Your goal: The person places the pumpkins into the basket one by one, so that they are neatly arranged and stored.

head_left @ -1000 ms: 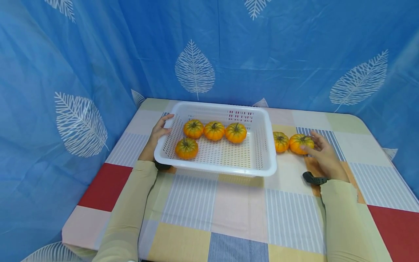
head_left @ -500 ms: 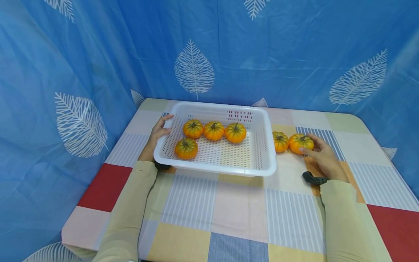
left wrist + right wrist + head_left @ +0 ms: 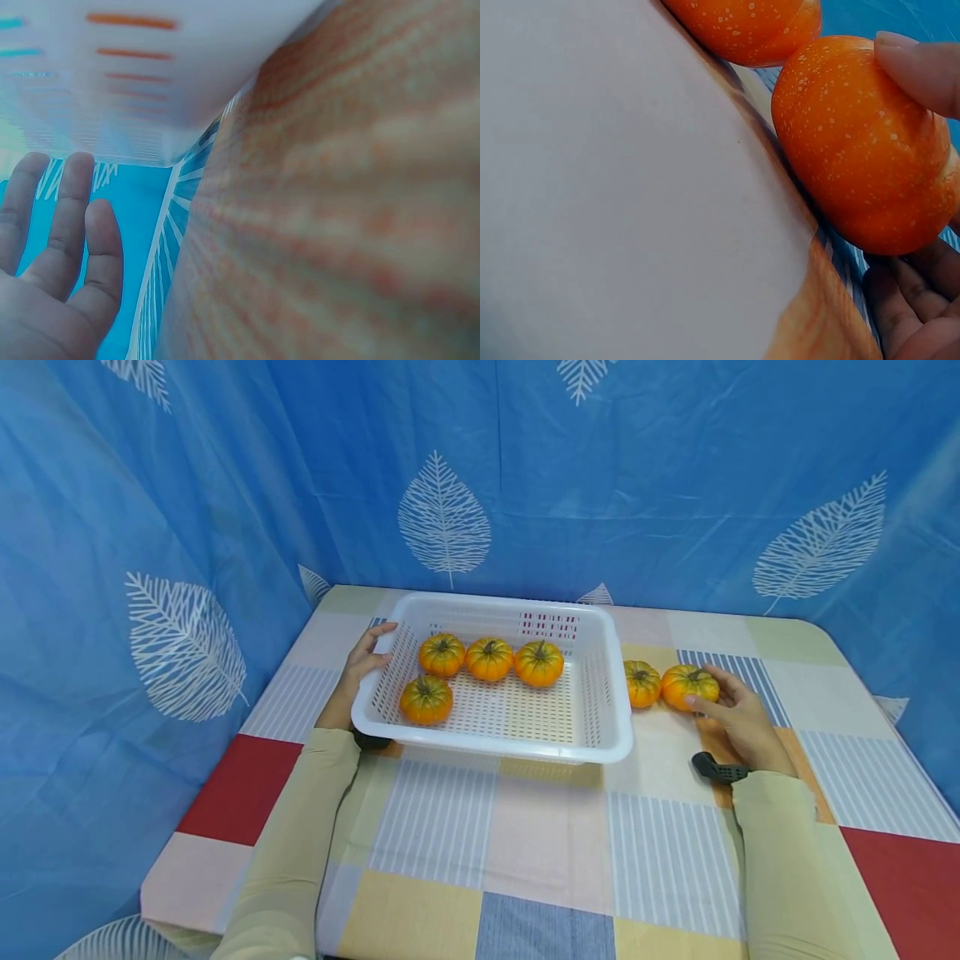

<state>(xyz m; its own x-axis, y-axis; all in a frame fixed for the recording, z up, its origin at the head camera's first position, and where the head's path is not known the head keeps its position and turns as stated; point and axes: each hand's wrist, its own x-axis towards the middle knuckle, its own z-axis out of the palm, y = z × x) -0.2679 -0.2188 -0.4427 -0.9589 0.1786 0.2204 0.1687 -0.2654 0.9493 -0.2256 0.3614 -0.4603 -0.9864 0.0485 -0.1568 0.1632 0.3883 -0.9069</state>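
Observation:
A white plastic basket (image 3: 495,749) stands on the table with several small orange pumpkins (image 3: 426,700) inside. At its left end my left hand (image 3: 360,670) touches the rim; in the left wrist view the fingers (image 3: 73,195) lie fairly straight against the basket's outer wall (image 3: 142,82). To the right of the basket, two more pumpkins sit side by side on the cloth. My right hand (image 3: 744,718) holds the outer pumpkin (image 3: 688,688), thumb (image 3: 922,75) on its near side and the other fingers around the far side. The inner pumpkin (image 3: 642,683) rests between it and the basket.
A patchwork tablecloth (image 3: 551,835) covers the table. Blue curtains (image 3: 525,485) with white leaf prints hang behind and on both sides, close to the table's edges. A dark wrist strap (image 3: 718,770) is on the right wrist.
My right thumb and fingers have closed in on the outer pumpkin, which stays in place on the cloth. The left hand and the basket have not moved.

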